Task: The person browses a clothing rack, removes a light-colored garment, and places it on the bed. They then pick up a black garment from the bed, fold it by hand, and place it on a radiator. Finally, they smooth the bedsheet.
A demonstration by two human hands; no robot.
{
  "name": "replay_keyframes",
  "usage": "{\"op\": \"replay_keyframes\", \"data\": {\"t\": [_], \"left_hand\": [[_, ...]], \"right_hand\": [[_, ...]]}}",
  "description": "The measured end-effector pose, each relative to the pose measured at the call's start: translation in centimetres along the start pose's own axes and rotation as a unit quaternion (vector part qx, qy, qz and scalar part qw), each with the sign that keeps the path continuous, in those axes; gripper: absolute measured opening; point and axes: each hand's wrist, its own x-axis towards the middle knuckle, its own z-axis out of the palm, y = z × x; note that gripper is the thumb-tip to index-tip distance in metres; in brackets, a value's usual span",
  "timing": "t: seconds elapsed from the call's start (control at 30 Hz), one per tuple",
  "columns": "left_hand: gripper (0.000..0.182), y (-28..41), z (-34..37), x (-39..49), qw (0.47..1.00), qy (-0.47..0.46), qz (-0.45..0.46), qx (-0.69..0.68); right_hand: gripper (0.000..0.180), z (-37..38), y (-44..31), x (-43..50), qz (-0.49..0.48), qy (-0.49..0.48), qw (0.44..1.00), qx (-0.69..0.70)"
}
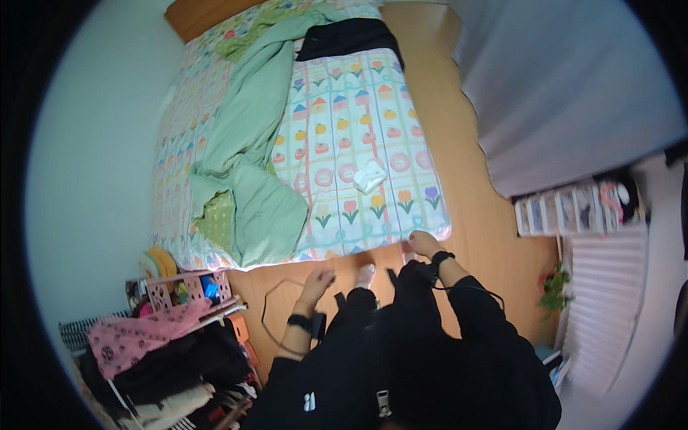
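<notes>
My left hand (318, 283) hangs over the floor before the foot of the bed, its fingers curled and nothing showing in them. Close to the near right corner of the mattress, my right hand (423, 243) is also curled, with no held thing visible; whether it touches the bed I cannot tell. Before me lies a patterned bed sheet (344, 156) with tulips, houses and fruit. A rumpled green quilt (269, 209) runs lengthwise over it. On the right part of the sheet sit a small white packet (370, 177) and, farther up, a folded black cloth (349, 38).
At left, a rack (215, 317) is loaded with clothes and a pink patterned cloth (145, 333). A grey curtain (564, 80) hangs on the right, above white drawers (564, 212). A potted plant (554, 290) stands by a radiator-like white panel (604, 301). Wood flooring (494, 252) surrounds the bed.
</notes>
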Motion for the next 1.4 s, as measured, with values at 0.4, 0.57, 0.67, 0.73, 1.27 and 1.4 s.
{"op": "replay_keyframes", "data": {"t": [0.4,0.57,0.67,0.73,1.27,1.4], "left_hand": [[0.024,-4.7,11.4,-14.9,0.885,0.272,-0.264,-0.271],[0.021,-2.8,13.9,-15.5,0.864,0.303,-0.263,-0.305],[0.024,-2.1,14.3,-14.4,0.873,0.291,-0.243,-0.306],[0.026,-1.9,14.3,-13.5,0.88,0.282,-0.237,-0.3],[0.02,2.6,12.3,0.9,0.987,0.007,-0.071,-0.146],[0.017,6.6,15.5,4.1,0.997,-0.047,-0.037,-0.048]], "right_hand": [[0.035,-2.1,-4.7,24.0,-0.143,-0.052,0.878,-0.454],[0.038,-1.2,-5.1,26.7,-0.119,-0.089,0.889,-0.433],[0.029,-1.3,-4.9,25.1,-0.169,-0.093,0.909,-0.368],[0.02,-1.6,-4.3,22.8,-0.164,-0.073,0.945,-0.273],[0.026,-10.6,9.6,-4.8,-0.042,0.22,0.974,0.034],[0.028,-14.8,15.1,-15.2,0.044,0.37,0.926,0.063]]}}
